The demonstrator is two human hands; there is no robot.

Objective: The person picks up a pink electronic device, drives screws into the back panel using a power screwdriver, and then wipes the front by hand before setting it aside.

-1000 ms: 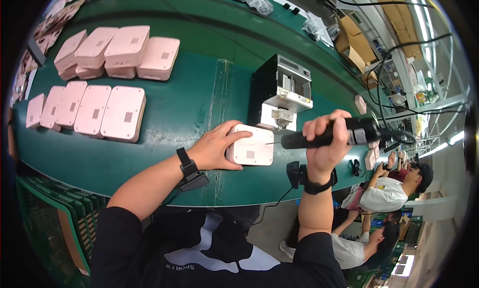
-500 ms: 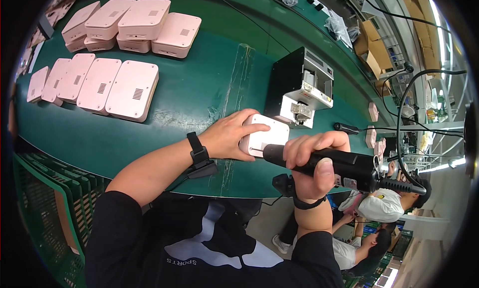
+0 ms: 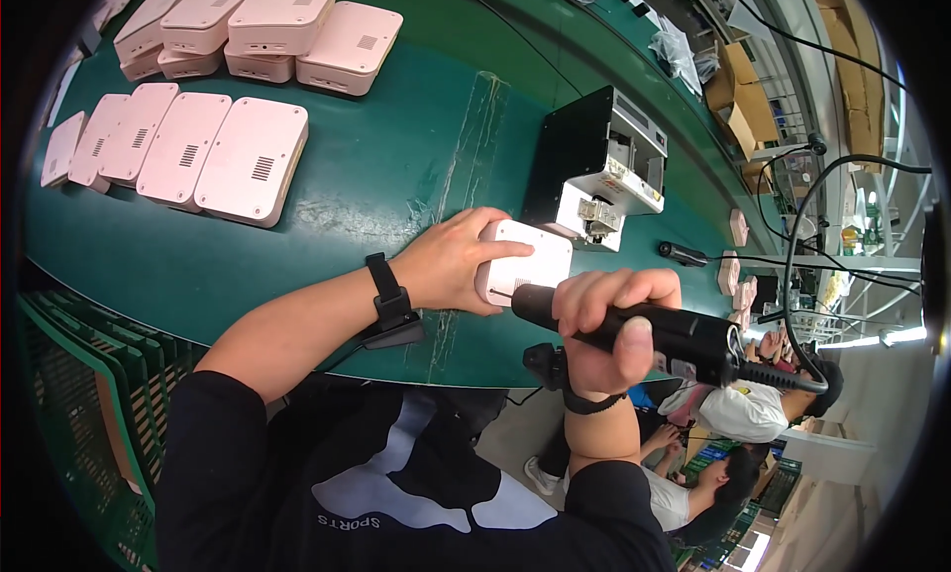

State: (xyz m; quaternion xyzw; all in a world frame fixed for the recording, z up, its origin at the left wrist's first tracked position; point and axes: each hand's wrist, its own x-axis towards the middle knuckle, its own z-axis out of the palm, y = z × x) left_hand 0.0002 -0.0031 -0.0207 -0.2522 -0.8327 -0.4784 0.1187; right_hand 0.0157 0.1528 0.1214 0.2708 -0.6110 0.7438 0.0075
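Observation:
A small pinkish-white plastic box (image 3: 540, 258) with rounded corners and a vent grille lies on the green worktable. My left hand (image 3: 451, 260) grips it from the left, thumb and fingers around its side and one finger over its top. In my right hand (image 3: 616, 324) is a black corded electric screwdriver (image 3: 693, 346), held almost level with the fingers wrapped round its body. Its thin bit points left and meets the box at the near left corner, where a screw hole would be hidden under the tip. Whether a screw is there is too small to tell.
Beyond the box stands a black-and-silver screw feeder machine (image 3: 594, 171). More boxes sit in a row (image 3: 253, 161) and a stack (image 3: 347, 47) at left. A second black screwdriver (image 3: 682, 253) lies right. Green crates (image 3: 109, 394) stand below left; co-workers (image 3: 733, 409) sit at right.
The view has shifted slightly. Both hands keep their grips, and the screwdriver bit stays at the same corner of the box.

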